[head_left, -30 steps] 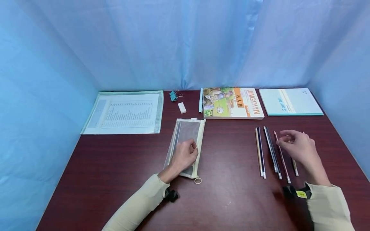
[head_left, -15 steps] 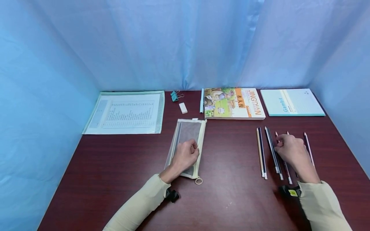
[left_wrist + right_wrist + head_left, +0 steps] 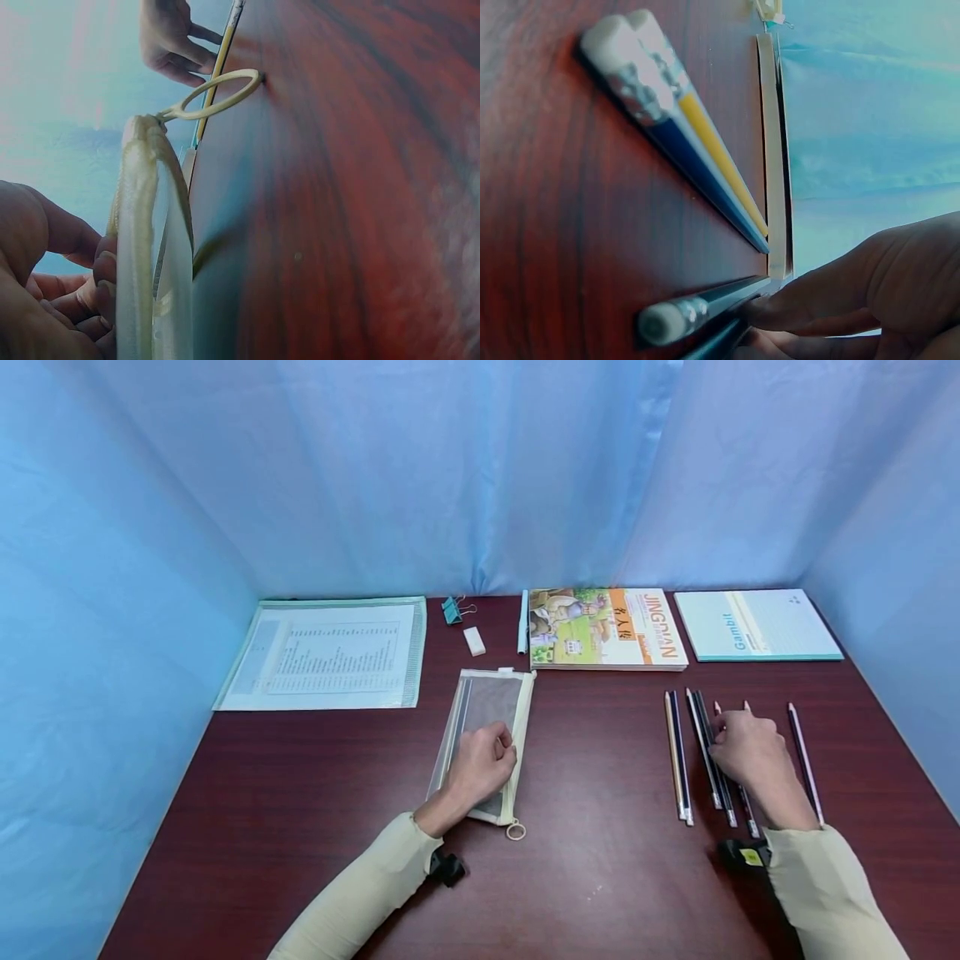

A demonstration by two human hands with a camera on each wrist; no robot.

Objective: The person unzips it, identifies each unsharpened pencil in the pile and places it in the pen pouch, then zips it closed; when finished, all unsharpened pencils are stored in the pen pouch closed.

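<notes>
Now the left hand [image 3: 480, 766] is resting on the near part of a mesh pencil pouch [image 3: 486, 710], which is lying flat on the dark red counter [image 3: 600, 860]; in the left wrist view its fingers [image 3: 82, 292] are curling against the pouch edge, so the grip is holding the pouch down, and the round zipper ring [image 3: 214, 95] is lying on the counter just past it. Well apart, on the right side, the right hand [image 3: 750, 753] is lying over a row of pencils [image 3: 705, 752], its fingertips touching the middle ones. In the right wrist view the fingers [image 3: 832, 307] are pressing on a dark pencil with a white eraser end, but I cannot tell if the grip is really closing around it. Two pencils [image 3: 677, 756], a yellow one and a blue one, are lying side by side just left of this hand, and one pencil [image 3: 804, 760] is lying alone to its right. At the far edge a document folder [image 3: 330, 652], a binder clip [image 3: 452, 608], an eraser [image 3: 473, 641], a pen [image 3: 522, 621], a picture book [image 3: 603, 628] and a pale notebook [image 3: 753, 625] are lying in a line.
</notes>
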